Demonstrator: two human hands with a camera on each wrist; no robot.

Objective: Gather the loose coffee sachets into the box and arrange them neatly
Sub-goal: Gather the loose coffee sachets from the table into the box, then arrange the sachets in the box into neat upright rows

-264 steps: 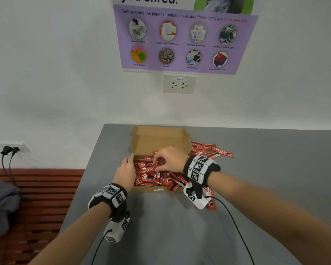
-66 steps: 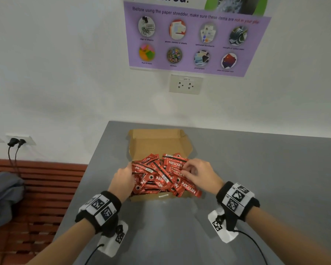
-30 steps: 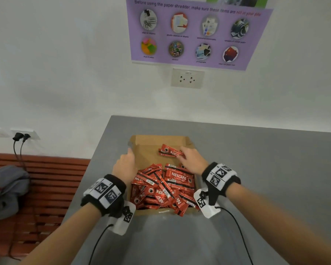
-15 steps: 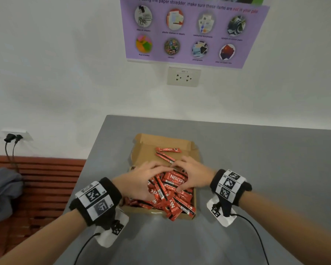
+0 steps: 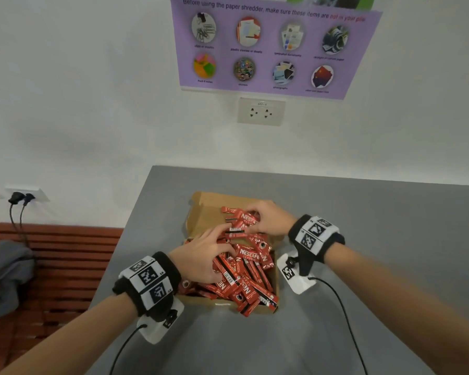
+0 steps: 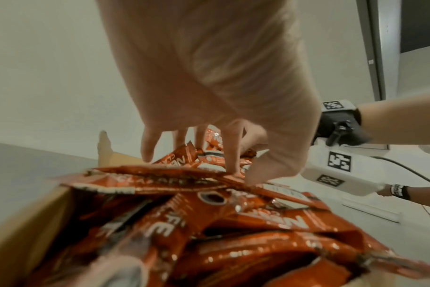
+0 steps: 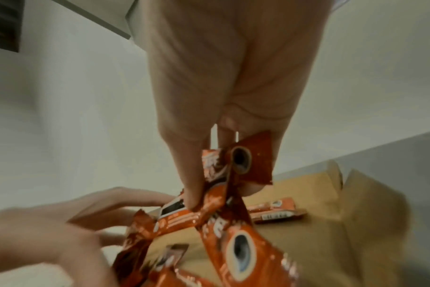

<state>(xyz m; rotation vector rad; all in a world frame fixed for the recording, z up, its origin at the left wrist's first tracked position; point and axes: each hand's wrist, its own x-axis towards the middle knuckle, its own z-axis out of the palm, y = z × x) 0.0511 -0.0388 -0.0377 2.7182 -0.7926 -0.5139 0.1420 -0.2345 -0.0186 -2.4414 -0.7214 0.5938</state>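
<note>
Several red foil coffee sachets (image 7: 224, 174) are pinched between the thumb and fingers (image 7: 192, 184) of the right hand (image 5: 272, 219), carried over the bare far end of the shallow brown cardboard box (image 5: 209, 209). Half a second ago that hand lay flat on the heap; now it has lifted a small bunch toward two sachets already lying crosswise against the box's far wall. The left hand (image 5: 201, 257) rests on the heap with its fingers (image 6: 230, 155) spread and nearly straight, pressing down on the topmost sachets at the box's middle, clamped on nothing. The jumbled red sachet heap (image 5: 244, 277) fills the near half of the box, a few ends hanging over its near rim. No sachets lie on the grey counter (image 5: 363, 212) around the box, so gathering looks finished and arranging has begun: likely rows built up from the far wall.
</note>
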